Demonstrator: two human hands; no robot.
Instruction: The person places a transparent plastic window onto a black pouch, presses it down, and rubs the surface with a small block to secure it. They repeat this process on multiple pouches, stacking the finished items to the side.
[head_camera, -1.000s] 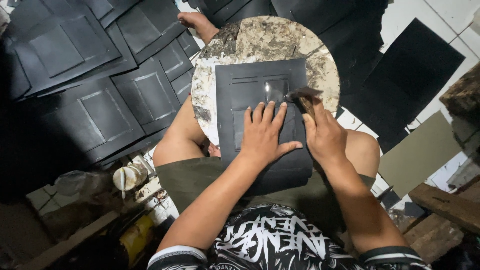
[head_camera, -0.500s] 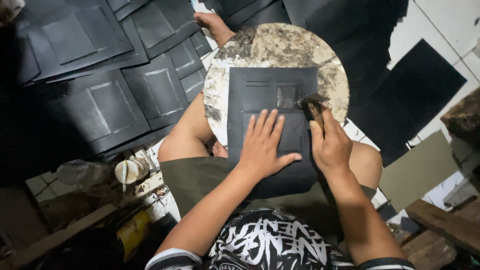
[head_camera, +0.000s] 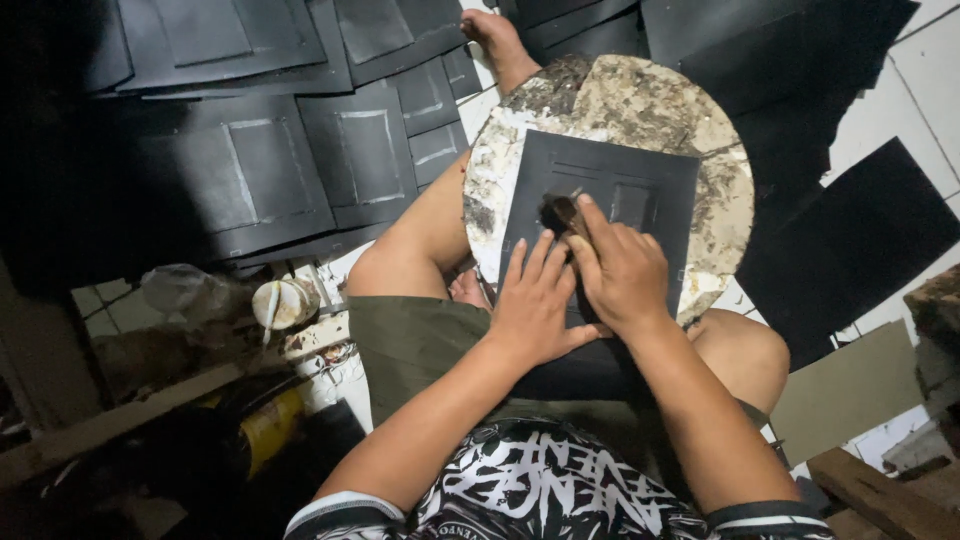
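A dark grey sheet (head_camera: 640, 180) with rectangular panel outlines lies on a round, glue-stained board (head_camera: 620, 95) that rests across my lap. My left hand (head_camera: 535, 305) presses flat on the sheet's near part, fingers spread. Beside it, my right hand (head_camera: 625, 270) grips a small brush (head_camera: 558, 212) whose dark bristles touch the sheet near its left middle. Both hands sit close together, thumbs nearly touching.
Several more dark panelled sheets (head_camera: 250, 180) are spread over the floor at the left and top. Plain black sheets (head_camera: 850, 240) lie at the right on white tiles. A small open tin (head_camera: 285, 302) stands by my left knee. Wooden planks (head_camera: 880, 480) lie at the lower right.
My right hand has carried the brush leftward across the sheet. The left hand stays pressed on the sheet. The view has shifted a little.
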